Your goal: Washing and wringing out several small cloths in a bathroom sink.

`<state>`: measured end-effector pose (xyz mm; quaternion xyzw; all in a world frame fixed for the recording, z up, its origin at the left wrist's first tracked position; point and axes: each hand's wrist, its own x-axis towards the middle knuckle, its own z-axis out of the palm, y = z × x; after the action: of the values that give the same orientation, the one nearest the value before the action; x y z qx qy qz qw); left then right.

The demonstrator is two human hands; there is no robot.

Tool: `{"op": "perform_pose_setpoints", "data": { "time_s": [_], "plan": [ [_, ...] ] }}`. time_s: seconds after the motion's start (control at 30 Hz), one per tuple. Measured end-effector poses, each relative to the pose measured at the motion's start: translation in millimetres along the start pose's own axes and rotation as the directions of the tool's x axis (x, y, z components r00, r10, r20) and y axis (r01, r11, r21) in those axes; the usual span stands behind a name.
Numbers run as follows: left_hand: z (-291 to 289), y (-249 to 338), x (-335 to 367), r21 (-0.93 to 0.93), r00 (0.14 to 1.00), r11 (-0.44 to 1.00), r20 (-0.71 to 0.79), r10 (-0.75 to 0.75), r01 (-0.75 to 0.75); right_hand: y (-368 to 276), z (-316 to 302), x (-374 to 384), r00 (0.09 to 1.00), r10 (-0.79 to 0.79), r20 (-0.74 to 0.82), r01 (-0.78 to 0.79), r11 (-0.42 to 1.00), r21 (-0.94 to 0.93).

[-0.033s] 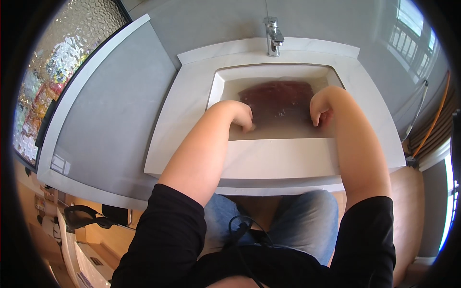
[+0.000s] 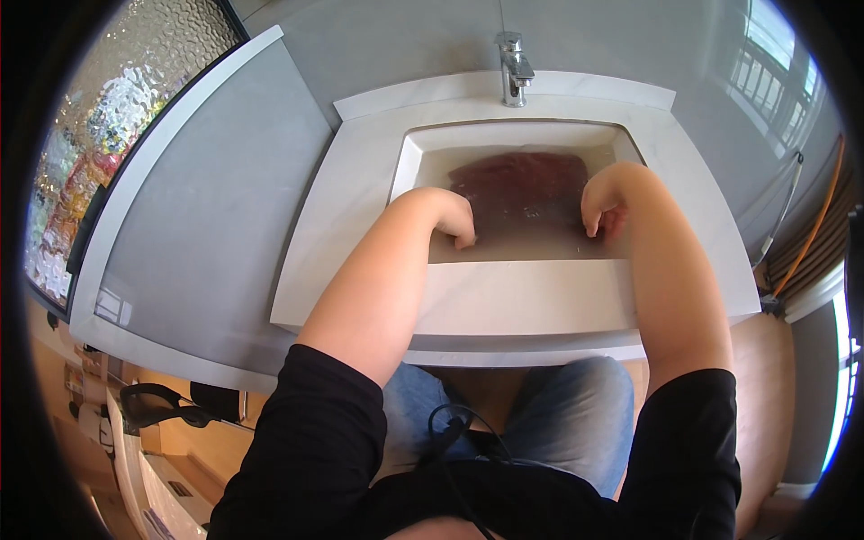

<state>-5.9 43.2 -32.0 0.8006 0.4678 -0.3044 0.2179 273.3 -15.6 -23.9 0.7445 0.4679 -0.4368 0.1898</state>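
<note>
A dark red cloth point(image 2: 531, 180) lies spread under cloudy, greyish water in the white rectangular sink point(image 2: 412, 162). Its near part fades out in the murk. At the sink's left side my left hand point(image 2: 454, 220) bends down at the wrist, fingers curled together, their tips under the water near the cloth's left edge. My right hand point(image 2: 601, 202) dips in at the right side, also with curled fingers, by the cloth's right edge. A reddish patch shows beside its fingers. The water hides what either hand grips.
A chrome faucet point(image 2: 515, 72) stands behind the sink on the white marbled counter point(image 2: 351, 207). A grey panel with a pale frame point(image 2: 207, 207) rises at the left. At the right hang an orange cord point(image 2: 814, 220) and a white cord point(image 2: 781, 211). A black chair point(image 2: 157, 405) is at lower left.
The small glints and ripples on the water over the cloth have shifted a little. Both hands stay in practically the same place.
</note>
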Motion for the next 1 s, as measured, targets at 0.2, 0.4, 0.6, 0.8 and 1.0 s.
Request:
{"op": "perform_pose_setpoints", "data": {
  "time_s": [0.2, 0.4, 0.6, 0.8, 1.0],
  "plan": [
    [-2, -29, 29, -0.376, 0.947, 0.926, -0.284, -0.152, 0.036, 15, -15, 6, 0.962, -0.215, -0.165, 0.259, 0.910, 0.323],
    [-10, -24, 33, -0.586, 0.845, 0.797, -0.493, -0.207, -0.147, 22, -18, 12, 0.785, -0.287, -0.550, 0.615, 0.471, 0.633],
    [-9, -35, 56, -0.547, 0.564, 0.535, -0.812, -0.152, -0.644, 12, -29, 20, 0.500, -0.137, -0.855, 0.865, 0.125, 0.486],
    [-15, -13, 33, 0.018, -0.059, 0.488, -0.996, -0.069, -0.873, 10, -32, 1, 0.209, -0.005, -0.978, 0.971, -0.120, 0.208],
    [-16, -13, 19, 0.163, -0.204, 0.528, -0.979, -0.019, -0.833, 10, -30, -3, 0.174, -0.011, -0.985, 0.971, -0.167, 0.174]
  ]
}}
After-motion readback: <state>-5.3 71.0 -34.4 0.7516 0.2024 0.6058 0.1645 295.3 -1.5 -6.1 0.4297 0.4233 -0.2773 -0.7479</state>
